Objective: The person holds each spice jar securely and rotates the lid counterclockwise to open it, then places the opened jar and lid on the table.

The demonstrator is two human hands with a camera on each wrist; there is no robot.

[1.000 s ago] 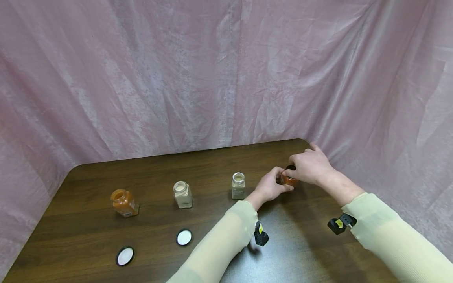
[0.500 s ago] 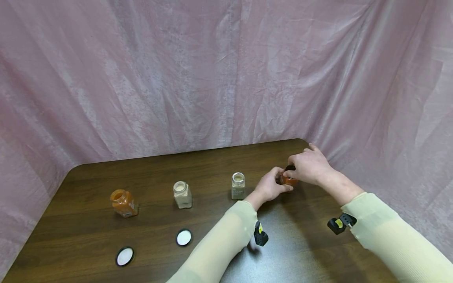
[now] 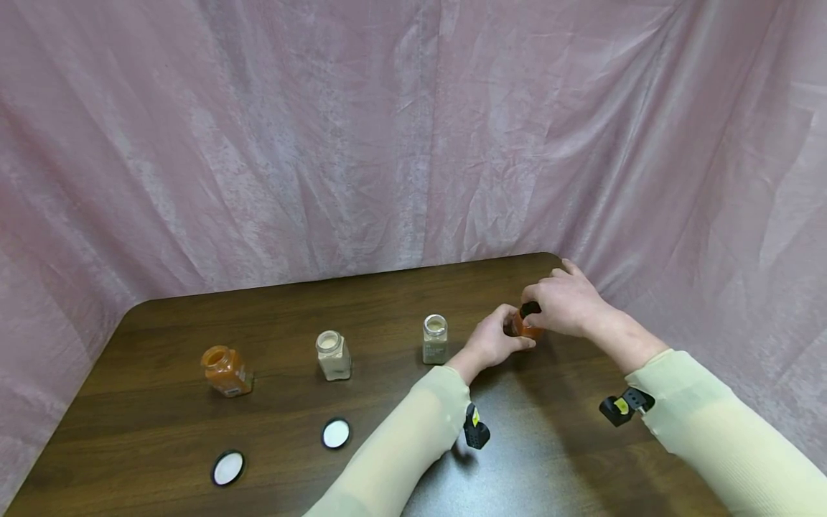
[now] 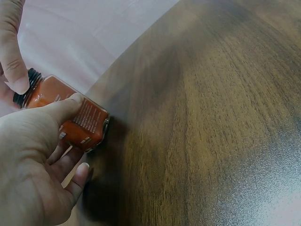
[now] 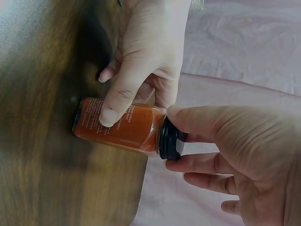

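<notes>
A small jar of red-orange spice (image 3: 526, 328) (image 4: 70, 115) (image 5: 124, 126) stands on the dark wooden table (image 3: 388, 301) near its far right corner. My left hand (image 3: 494, 341) (image 4: 33, 160) (image 5: 141, 61) grips the jar's body, thumb across the label. My right hand (image 3: 565, 301) (image 5: 230, 150) pinches the jar's black cap (image 3: 530, 309) (image 5: 170, 139) (image 4: 29, 87) from above with thumb and fingers. Both hands are at the same jar.
Left of the hands stand three uncapped jars: a pale one (image 3: 436, 338), a cream one (image 3: 333, 355) and an orange one (image 3: 225, 370). Two loose caps, white inside (image 3: 336, 434) (image 3: 228, 467), lie nearer the front. A pink cloth (image 3: 388, 129) hangs behind the table.
The right hand has shifted slightly on the cap, showing more of its black top. The left hand and jar stay in place.
</notes>
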